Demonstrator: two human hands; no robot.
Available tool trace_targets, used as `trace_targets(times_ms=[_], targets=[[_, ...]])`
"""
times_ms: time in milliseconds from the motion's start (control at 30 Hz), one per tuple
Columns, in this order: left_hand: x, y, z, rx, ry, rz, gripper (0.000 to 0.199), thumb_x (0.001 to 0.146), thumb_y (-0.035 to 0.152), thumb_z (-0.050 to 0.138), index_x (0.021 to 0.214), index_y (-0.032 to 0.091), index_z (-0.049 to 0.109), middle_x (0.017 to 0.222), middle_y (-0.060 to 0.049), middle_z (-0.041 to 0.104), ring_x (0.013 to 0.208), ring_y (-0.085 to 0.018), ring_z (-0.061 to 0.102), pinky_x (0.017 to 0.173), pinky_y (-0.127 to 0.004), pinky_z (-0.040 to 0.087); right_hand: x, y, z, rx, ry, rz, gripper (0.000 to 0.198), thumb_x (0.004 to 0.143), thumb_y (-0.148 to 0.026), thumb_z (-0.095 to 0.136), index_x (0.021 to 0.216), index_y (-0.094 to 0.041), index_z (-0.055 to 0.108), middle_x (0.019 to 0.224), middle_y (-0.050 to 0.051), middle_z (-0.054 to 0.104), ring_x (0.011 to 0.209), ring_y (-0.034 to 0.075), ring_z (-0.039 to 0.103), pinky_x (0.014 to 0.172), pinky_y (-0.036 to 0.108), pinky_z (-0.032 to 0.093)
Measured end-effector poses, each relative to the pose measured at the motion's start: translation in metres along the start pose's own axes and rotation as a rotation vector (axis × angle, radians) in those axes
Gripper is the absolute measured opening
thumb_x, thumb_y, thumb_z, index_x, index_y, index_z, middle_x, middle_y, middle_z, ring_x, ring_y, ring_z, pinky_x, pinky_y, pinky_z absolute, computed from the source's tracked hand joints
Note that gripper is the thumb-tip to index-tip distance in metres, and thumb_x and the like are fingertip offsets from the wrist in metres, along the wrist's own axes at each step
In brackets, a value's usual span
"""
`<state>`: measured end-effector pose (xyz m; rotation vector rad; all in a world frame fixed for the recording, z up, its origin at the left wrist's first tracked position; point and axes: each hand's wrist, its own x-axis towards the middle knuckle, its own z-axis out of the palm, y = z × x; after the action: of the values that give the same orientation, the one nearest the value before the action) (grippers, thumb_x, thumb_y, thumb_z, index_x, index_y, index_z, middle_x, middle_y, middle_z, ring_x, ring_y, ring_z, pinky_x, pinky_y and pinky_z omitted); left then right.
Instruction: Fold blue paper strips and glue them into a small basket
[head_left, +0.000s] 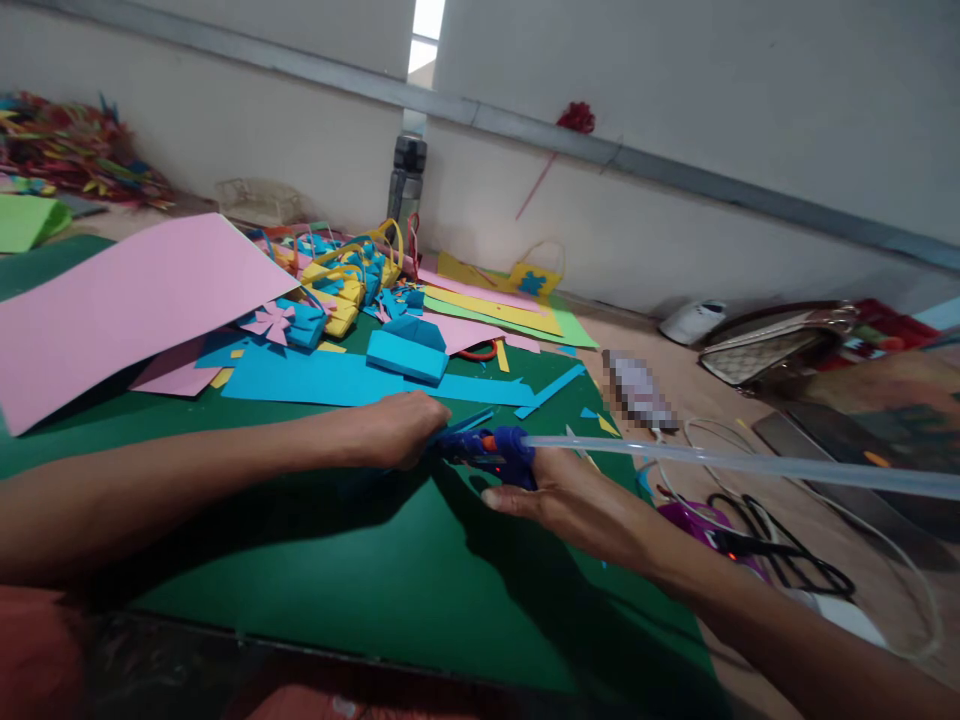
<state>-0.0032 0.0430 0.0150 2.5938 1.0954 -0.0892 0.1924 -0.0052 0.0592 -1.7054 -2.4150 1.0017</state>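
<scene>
Head view: right hand [553, 487] grips glue gun [512, 456] just beside left hand [409, 425], clamped on blue paper [474, 421]; slip risks burn.

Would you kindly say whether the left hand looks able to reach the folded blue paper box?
Probably yes: the box sits just beyond the left hand, with only flat blue paper between, though that hand seems closed on something.

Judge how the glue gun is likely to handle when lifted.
The glue gun may feel tail-heavy, since a long clear stick juts from its back. That stick runs nearly straight, so it seems fairly stiff; its length could knock things.
</scene>
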Motion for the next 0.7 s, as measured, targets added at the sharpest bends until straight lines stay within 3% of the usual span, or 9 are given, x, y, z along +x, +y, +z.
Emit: trace_targets(times_ms=[267,367,433,500,567,700], targets=[[0.000,0.004,-0.001,0.024,-0.010,-0.045,0.029,0.070,0.004,0.047,0.095,0.013,0.059,0.080,-0.010,0.065,0.071,-0.022,0.059,0.052,-0.026,0.035,0.005,0.019,-0.006,0.002,0.131,-0.008,0.023,0.074,-0.033,0.060,0.094,-0.022,0.063,0.085,0.003,0.065,0.075,0.020,0.056,0.064,0.029,0.044],[0.000,0.003,0.000,0.025,-0.026,-0.062,0.028,0.070,0.005,0.048,0.094,0.015,0.059,0.081,-0.010,0.065,0.069,-0.021,0.059,0.052,-0.025,0.036,0.003,0.027,-0.013,0.000,0.225,0.019,0.014,0.072,-0.034,0.062,0.076,-0.020,0.063,0.063,-0.001,0.060,0.057,0.015,0.050,0.052,0.026,0.039],[0.000,0.004,0.000,0.027,-0.030,-0.069,0.026,0.070,0.005,0.048,0.091,0.015,0.059,0.082,-0.009,0.065,0.068,-0.021,0.060,0.051,-0.025,0.036,-0.002,0.033,-0.018,0.050,0.261,0.062,0.020,0.071,-0.039,0.063,0.063,-0.020,0.060,0.048,-0.003,0.051,0.044,0.012,0.042,0.042,0.024,0.032],[-0.001,0.005,0.001,0.037,-0.022,-0.057,0.024,0.070,0.005,0.048,0.089,0.015,0.060,0.081,-0.009,0.066,0.068,-0.021,0.060,0.049,-0.025,0.036,-0.008,0.037,-0.022,0.123,0.307,0.112,0.029,0.071,-0.042,0.063,0.053,-0.020,0.058,0.042,-0.002,0.048,0.038,0.010,0.040,0.038,0.024,0.029],[-0.001,0.006,0.003,0.061,-0.001,-0.038,0.025,0.070,0.005,0.049,0.090,0.015,0.060,0.081,-0.009,0.066,0.068,-0.021,0.061,0.049,-0.024,0.036,-0.011,0.039,-0.024,0.218,0.390,0.168,0.031,0.071,-0.044,0.064,0.055,-0.019,0.060,0.047,0.001,0.056,0.039,0.012,0.047,0.039,0.025,0.035],[-0.001,0.011,0.010,0.150,0.063,-0.033,0.031,0.071,0.006,0.049,0.100,0.016,0.058,0.085,-0.010,0.066,0.071,-0.022,0.063,0.051,-0.025,0.038,-0.004,0.032,-0.015,0.741,0.579,0.154,0.028,0.070,-0.044,0.068,0.085,-0.021,0.064,0.075,0.004,0.069,0.062,0.017,0.065,0.049,0.026,0.050]])
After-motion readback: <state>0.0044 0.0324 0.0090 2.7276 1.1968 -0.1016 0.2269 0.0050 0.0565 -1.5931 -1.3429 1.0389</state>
